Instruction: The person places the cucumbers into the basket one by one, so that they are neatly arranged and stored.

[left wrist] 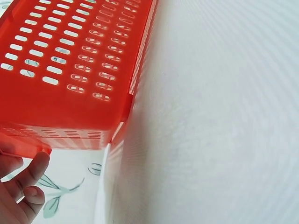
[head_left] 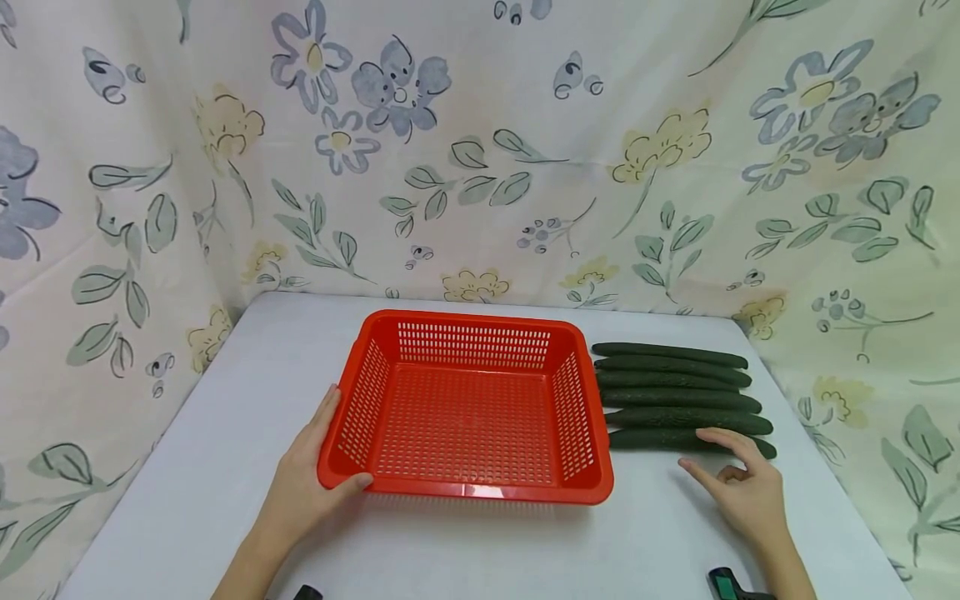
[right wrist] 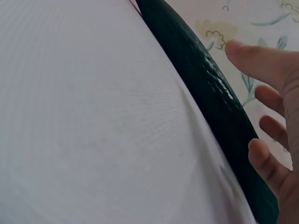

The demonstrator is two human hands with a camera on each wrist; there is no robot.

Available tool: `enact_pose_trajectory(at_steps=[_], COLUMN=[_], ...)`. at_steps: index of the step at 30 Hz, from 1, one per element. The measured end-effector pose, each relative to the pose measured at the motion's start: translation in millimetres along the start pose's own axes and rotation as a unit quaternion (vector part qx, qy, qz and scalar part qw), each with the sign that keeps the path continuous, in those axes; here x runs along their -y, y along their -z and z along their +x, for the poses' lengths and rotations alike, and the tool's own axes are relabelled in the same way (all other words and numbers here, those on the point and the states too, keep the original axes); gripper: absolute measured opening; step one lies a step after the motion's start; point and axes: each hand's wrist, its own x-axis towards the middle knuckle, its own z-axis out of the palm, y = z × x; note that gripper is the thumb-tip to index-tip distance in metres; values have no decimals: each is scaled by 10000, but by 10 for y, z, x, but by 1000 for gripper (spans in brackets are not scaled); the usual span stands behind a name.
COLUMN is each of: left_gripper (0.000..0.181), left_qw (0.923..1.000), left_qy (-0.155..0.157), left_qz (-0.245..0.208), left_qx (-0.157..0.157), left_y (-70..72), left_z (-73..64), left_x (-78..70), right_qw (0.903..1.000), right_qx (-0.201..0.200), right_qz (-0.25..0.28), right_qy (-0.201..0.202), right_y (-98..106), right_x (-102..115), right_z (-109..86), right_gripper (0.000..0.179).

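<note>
A red plastic basket (head_left: pixel 465 488) with slotted walls and a perforated floor stands on the white table, nothing inside it. My left hand (head_left: pixel 303 471) holds its front left corner, the thumb over the front rim and the fingers along the left side. In the left wrist view, bent fingers (left wrist: pixel 35 170) meet the rim beneath the slotted wall. Several long dark green cucumbers (head_left: pixel 678 398) lie side by side to the right of the basket. Over the nearest cucumber (right wrist: pixel 205 93) hovers my right hand (head_left: pixel 742 492), thumb and index finger spread apart with nothing between them.
The white table (head_left: pixel 225 467) ends at the floral cloth (head_left: pixel 480 167) behind and at both sides. The cucumbers' left ends lie close against the basket's right wall. A black device with a green patch (head_left: pixel 726 585) is at my right wrist.
</note>
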Motion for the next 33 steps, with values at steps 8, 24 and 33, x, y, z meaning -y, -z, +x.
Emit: enact_pose_trajectory(at_steps=[8, 24, 33], left_gripper=[124, 130, 131], left_qw=[10000, 9999, 9999], left_qy=[23, -46, -25], left_qz=[21, 112, 21], left_qx=[19, 37, 131], left_y=[-6, 32, 33], left_z=[-17, -9, -4], left_x=[9, 20, 4], right_qw=[9971, 9897, 9833], right_qx=[51, 456, 682], right_qz=[-759, -1337, -1688], right_qy=[57, 218, 29], right_y=[-9, 90, 204], right_x=[-66, -212, -255], right_z=[23, 251, 256], right_gripper=[58, 40, 39])
